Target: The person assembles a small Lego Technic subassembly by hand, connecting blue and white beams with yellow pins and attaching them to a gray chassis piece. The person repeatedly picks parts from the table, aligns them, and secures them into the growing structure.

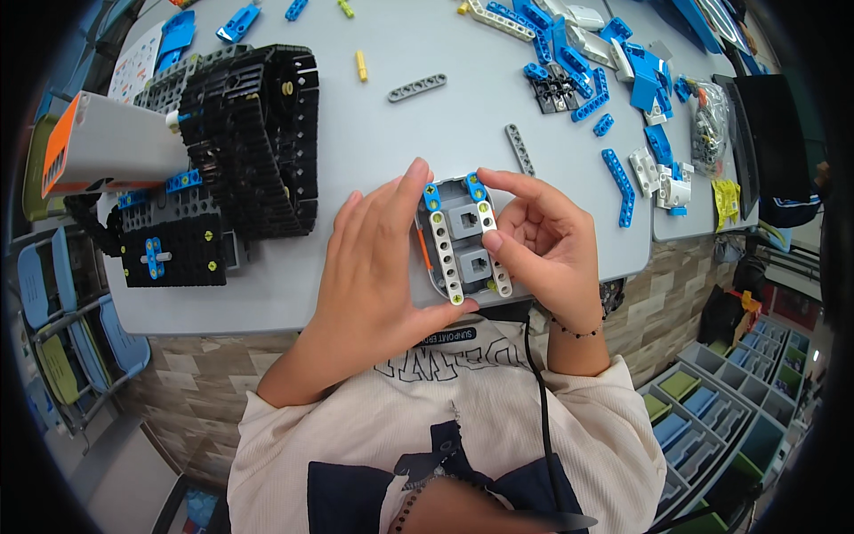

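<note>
Near the table's front edge, my two hands hold a grey toy-brick block [469,242] with two square sockets on its face. A white perforated beam [442,254] runs down its left side and a second white beam [500,271] down its right. Blue connector pieces [431,195] cap the beams' far ends. My left hand [366,258] wraps round the left side, fingers up along it and thumb at the near end. From the right, my right hand [553,233] grips it, index finger on the blue piece at the far end and thumb on the right beam.
A large model with black tracks [253,142] and a white-and-orange box [124,147] stands at left. Loose blue and white pieces [654,80] are heaped at the far right, beside a clear bag [709,129]. Grey beams [418,87] and a yellow piece [361,67] lie beyond my hands.
</note>
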Tool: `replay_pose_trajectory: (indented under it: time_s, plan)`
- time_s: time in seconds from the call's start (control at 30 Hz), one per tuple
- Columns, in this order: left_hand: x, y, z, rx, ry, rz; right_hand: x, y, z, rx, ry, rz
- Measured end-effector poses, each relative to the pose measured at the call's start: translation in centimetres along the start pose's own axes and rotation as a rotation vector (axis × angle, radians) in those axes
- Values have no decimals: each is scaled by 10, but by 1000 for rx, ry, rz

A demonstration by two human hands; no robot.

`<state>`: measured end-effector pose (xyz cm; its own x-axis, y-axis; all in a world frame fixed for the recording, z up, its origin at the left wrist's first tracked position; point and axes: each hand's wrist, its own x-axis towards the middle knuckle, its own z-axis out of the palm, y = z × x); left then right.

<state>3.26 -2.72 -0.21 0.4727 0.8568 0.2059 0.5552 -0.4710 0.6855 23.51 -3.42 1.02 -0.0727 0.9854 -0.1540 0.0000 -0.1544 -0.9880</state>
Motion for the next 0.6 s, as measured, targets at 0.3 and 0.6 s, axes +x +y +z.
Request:
replay_pose_trajectory:
  time_s: [0.3, 0.6]
  plan:
    - [0, -1, 2, -16, 24, 16, -2, 0, -3, -49, -49, -8]
    - [0, -2, -1, -47, -19, 23, -3, -1, -5, -104, -86, -56]
